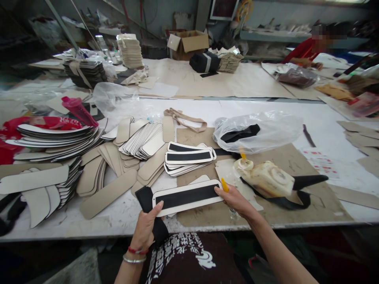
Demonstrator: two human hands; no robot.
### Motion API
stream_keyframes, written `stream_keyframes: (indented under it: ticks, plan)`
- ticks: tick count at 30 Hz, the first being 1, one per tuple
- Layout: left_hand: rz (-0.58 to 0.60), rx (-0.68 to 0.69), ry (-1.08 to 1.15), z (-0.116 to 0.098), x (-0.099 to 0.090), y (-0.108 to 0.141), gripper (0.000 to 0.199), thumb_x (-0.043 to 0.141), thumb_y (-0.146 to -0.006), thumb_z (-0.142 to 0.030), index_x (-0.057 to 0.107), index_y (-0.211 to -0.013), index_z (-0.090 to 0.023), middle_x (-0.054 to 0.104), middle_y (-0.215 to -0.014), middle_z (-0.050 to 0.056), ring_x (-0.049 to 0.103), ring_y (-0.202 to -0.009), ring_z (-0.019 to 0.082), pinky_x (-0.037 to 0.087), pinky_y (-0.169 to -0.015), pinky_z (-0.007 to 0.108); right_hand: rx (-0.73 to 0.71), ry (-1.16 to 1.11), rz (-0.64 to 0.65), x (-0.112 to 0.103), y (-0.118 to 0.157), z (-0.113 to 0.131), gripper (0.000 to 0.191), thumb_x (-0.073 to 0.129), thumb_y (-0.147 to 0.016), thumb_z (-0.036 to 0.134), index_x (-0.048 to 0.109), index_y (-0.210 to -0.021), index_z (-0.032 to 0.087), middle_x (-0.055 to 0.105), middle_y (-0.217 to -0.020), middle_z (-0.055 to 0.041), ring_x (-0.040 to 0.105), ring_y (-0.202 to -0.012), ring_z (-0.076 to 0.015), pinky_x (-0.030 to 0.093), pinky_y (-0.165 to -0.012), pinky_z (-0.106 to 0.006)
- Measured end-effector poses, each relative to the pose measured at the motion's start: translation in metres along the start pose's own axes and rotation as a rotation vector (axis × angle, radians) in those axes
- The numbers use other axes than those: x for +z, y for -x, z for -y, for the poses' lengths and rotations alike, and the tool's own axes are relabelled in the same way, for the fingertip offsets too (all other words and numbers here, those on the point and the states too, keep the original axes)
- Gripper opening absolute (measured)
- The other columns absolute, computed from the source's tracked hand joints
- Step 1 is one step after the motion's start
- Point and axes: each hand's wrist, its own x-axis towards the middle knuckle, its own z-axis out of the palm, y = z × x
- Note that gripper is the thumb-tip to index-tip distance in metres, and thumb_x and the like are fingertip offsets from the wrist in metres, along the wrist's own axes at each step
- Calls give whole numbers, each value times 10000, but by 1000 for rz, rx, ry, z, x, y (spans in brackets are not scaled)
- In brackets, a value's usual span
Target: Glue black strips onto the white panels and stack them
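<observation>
Between my two hands is a long white panel (189,208) with rounded ends and a black strip (186,196) along its middle. My left hand (147,225) grips its left end, thumb on top, and a black band (160,232) hangs by that hand. At the right end, my right hand (232,196) pinches the panel; a yellow-tipped tool (224,185) sticks up from the same hand, its kind unclear. Just beyond lies a pile of similar white panels with black strips (189,157). A stained, cream plastic bottle (271,177) rests on its side to the right.
Stacks of beige panels (109,195) and curved pieces (56,144) cover the table's left side. A clear plastic bag (275,128) with black material lies behind the bottle. Farther back are a cardboard box (194,42) and, at right, a person in a red top (300,49).
</observation>
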Motion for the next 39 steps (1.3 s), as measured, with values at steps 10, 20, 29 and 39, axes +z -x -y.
stream_keyframes:
  ticks: [10,20,29,39]
  plan:
    - [18,-37,-35,3,2,0,390,696,-616,-284,596,-956,-121,655,-806,59,611,-681,167,497,-573,258,127,-83,20,-6,-1,-5,275,528,-728,429,426,-671,180,347,-536,63,289,-465,-57,243,-411,-180]
    - [87,-40,63,2,9,3,321,686,-630,-256,584,-901,-118,617,-672,15,550,-522,102,459,-477,207,210,-211,39,-9,-5,-19,347,556,-706,476,383,-658,179,327,-522,75,264,-433,-39,191,-392,-176]
    - [24,-67,-44,-7,17,-17,306,655,-634,-399,588,-745,-122,565,-500,-2,512,-427,103,433,-451,222,264,-371,-14,-5,-35,-20,384,557,-677,522,340,-659,205,301,-442,97,229,-366,-33,164,-354,-172]
    - [-92,131,-281,-66,52,-82,427,679,-538,-476,588,-661,-77,504,-467,-12,430,-405,72,352,-410,196,128,-139,-353,-15,-110,15,413,485,-674,597,424,-625,192,393,-425,67,319,-353,-57,250,-356,-195]
